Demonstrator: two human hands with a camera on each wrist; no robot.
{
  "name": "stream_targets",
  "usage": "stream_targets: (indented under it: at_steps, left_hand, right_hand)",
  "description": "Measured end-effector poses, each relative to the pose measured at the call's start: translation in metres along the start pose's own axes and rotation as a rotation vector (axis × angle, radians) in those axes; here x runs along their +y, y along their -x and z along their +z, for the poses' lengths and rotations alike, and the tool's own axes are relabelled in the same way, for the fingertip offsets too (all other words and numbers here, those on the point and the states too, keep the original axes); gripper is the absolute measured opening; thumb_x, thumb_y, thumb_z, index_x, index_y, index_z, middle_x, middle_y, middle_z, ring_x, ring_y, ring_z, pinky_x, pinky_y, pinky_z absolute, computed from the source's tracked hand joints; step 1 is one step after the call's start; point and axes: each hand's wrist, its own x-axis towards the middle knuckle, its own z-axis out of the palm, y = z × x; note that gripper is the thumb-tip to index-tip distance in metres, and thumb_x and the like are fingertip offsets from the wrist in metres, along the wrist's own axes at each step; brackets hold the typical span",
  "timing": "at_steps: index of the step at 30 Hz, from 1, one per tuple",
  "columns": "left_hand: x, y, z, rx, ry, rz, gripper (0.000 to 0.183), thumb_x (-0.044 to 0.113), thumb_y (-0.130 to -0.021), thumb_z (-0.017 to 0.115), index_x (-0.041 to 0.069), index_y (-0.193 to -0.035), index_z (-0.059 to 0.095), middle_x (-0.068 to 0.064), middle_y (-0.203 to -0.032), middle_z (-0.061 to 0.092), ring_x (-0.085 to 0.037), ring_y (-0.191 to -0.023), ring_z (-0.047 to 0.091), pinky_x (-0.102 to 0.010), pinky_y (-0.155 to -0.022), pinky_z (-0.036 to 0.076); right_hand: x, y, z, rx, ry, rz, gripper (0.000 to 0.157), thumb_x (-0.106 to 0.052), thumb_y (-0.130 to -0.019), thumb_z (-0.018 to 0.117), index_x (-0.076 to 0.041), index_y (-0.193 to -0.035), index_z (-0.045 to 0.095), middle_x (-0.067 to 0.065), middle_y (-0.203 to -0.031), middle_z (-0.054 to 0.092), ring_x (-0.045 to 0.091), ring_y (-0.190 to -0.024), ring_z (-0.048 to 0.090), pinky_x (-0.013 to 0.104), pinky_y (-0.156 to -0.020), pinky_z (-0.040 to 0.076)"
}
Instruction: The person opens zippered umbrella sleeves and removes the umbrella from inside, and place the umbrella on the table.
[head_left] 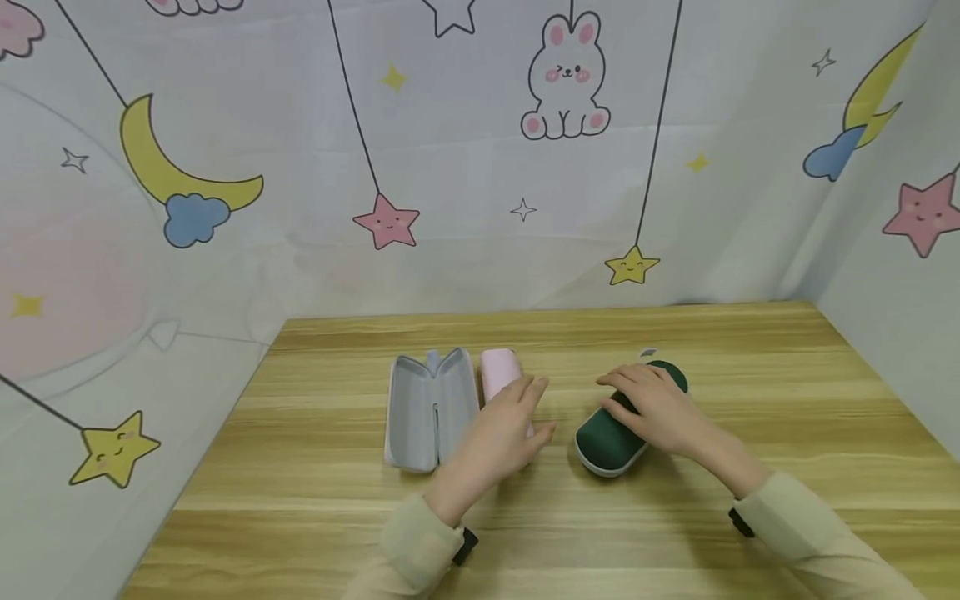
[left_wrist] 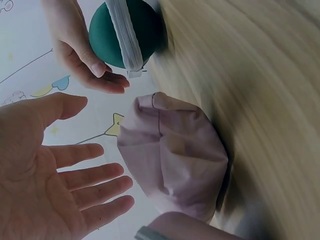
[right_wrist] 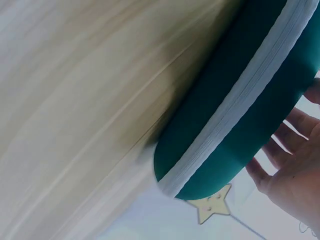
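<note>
A green zippered case (head_left: 609,437) with a pale zipper band lies at a slant on the table. My right hand (head_left: 660,408) is over its upper side, fingers extended; the right wrist view shows the fingers (right_wrist: 287,137) along the case's far side. My left hand (head_left: 498,433) hovers at a soft pink pouch (head_left: 498,371), covering its near part from the head view. In the left wrist view, the palm and spread fingers are beside the creased pouch (left_wrist: 172,150) with nothing gripped. Left of the pouch, a case with a grey interior (head_left: 408,408) lies unfolded.
The wood-grain table (head_left: 300,483) runs back to a white printed curtain (head_left: 465,150), which also hangs at both sides. A small light tab (head_left: 648,353) sticks up at the green case's far end.
</note>
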Motion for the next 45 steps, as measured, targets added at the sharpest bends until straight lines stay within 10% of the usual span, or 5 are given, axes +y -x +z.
stream_targets:
  at_steps: [13,23,45]
  left_hand:
    - [0.016,-0.014,0.004,-0.026,0.009,0.065,0.059,0.034,-0.093,0.061,0.008,-0.143,0.044,-0.015,-0.142,0.051,-0.028,-0.129,0.052,-0.039,-0.104,0.045]
    - [0.033,-0.024,0.014,-0.161,0.032,0.013,0.063,0.045,-0.093,0.057,0.016,-0.147,0.04,-0.007,-0.145,0.049,-0.024,-0.128,0.053,-0.04,-0.097,0.051]
    - [0.064,-0.05,0.041,-0.17,0.011,-0.051,0.067,0.055,-0.091,0.055,0.015,-0.144,0.044,-0.003,-0.138,0.055,-0.019,-0.121,0.058,-0.029,-0.097,0.048]
  right_hand:
    - [0.029,0.003,-0.007,-0.001,-0.048,0.03,0.031,-0.025,-0.095,0.059,-0.007,-0.12,0.065,0.013,-0.121,0.064,0.036,-0.119,0.055,0.062,-0.1,0.034]
    - [0.049,-0.003,-0.015,-0.007,-0.084,0.026,0.021,-0.021,-0.095,0.059,-0.007,-0.108,0.069,0.01,-0.109,0.066,0.032,-0.106,0.06,0.059,-0.094,0.04]
    - [0.071,-0.014,-0.014,-0.049,-0.124,0.107,0.033,-0.024,-0.1,0.05,0.0,-0.115,0.067,0.019,-0.114,0.066,0.039,-0.107,0.061,0.055,-0.091,0.047]
